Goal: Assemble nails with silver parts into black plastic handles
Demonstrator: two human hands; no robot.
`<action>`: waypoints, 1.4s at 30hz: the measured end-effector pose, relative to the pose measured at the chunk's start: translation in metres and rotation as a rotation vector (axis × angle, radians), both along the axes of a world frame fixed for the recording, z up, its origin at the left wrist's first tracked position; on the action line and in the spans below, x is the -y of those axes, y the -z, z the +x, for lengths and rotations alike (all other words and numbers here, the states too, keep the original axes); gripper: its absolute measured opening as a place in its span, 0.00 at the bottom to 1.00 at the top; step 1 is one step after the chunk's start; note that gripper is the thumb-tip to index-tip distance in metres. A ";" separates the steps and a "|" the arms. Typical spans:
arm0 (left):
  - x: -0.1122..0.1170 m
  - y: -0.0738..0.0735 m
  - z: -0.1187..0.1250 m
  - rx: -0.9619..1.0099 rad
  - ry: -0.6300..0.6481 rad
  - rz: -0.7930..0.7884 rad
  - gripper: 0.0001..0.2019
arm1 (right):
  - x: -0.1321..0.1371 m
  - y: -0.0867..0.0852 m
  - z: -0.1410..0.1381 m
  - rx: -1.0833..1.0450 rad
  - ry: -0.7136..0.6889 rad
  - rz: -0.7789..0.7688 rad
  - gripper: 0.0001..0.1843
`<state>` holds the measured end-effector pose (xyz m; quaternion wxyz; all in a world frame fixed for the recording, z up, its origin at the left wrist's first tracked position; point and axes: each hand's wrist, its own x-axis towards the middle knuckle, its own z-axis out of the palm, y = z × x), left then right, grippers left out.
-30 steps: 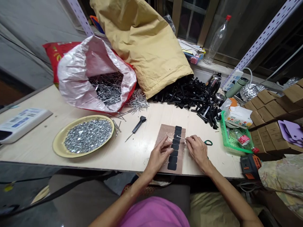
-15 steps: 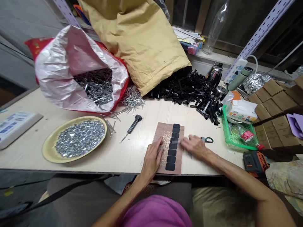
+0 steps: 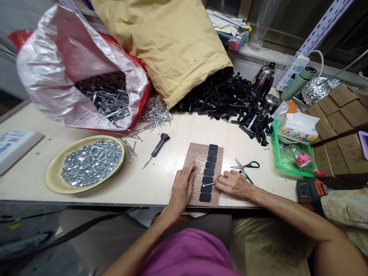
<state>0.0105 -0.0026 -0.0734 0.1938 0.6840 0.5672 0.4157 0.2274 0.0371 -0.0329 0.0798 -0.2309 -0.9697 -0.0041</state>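
A brown sheet (image 3: 191,150) with a column of black rounded pads (image 3: 208,180) and pale specks lies on the table. On its left side rests my left hand (image 3: 182,187), fingers extended and holding nothing. At the sheet's right edge, my right hand (image 3: 232,184) pinches a thin silvery rod (image 3: 208,184) whose small pale end lies across one of the lower pads. Just beyond the right hand are open scissors (image 3: 245,166) with dark green handles, partly covered by it. Left of the sheet lies a black part with a metal pin (image 3: 157,148).
A yellow bowl (image 3: 51,177) of small shiny metal pieces stands at left. Behind it, a red-and-white sack (image 3: 40,80) spills metal pins. Black plastic parts (image 3: 212,99) pile under a tan bag (image 3: 166,46). At right are a green basket (image 3: 276,153), power-tool battery (image 3: 308,194) and cardboard boxes (image 3: 347,153).
My right hand has moved nearer me along the sheet, with the rod now over a lower pad. More of the scissors shows. The view has shifted slightly; my left hand stays on the sheet.
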 end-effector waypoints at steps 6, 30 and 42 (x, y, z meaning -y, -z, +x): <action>0.000 0.001 -0.001 -0.007 0.008 0.016 0.20 | 0.000 -0.002 0.000 0.053 0.073 0.075 0.17; 0.017 -0.059 0.044 0.941 0.025 -0.645 0.19 | 0.057 -0.026 -0.018 -0.426 0.601 -0.450 0.12; 0.010 -0.082 0.038 1.126 0.113 -1.069 0.18 | 0.033 -0.015 0.077 0.177 0.754 -0.205 0.22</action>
